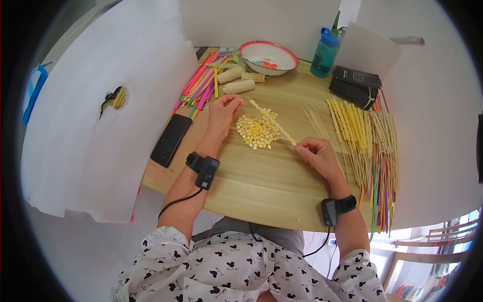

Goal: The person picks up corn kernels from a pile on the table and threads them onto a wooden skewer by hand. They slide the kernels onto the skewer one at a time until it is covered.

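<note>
My right hand point(316, 153) pinches the lower end of a skewer strung with corn kernels point(273, 122), which slants up and left over a pile of loose kernels point(255, 133) on the wooden table point(256, 186). Just left of the skewer's upper tip, my left hand point(225, 113) is closed in a pinch on what looks like a small kernel. Its fingertips are apart from the skewer. Bare thin sticks point(322, 128) lie beyond my right hand. Further right are several kernel-covered skewers point(354, 121) in a row.
Stripped cobs point(239, 87) and colored strips point(201, 83) lie at the back left, near a white bowl with a red rim point(269, 56). A black phone point(171, 140) rests at left. A blue bottle point(325, 54) and black box point(354, 85) stand at the back right.
</note>
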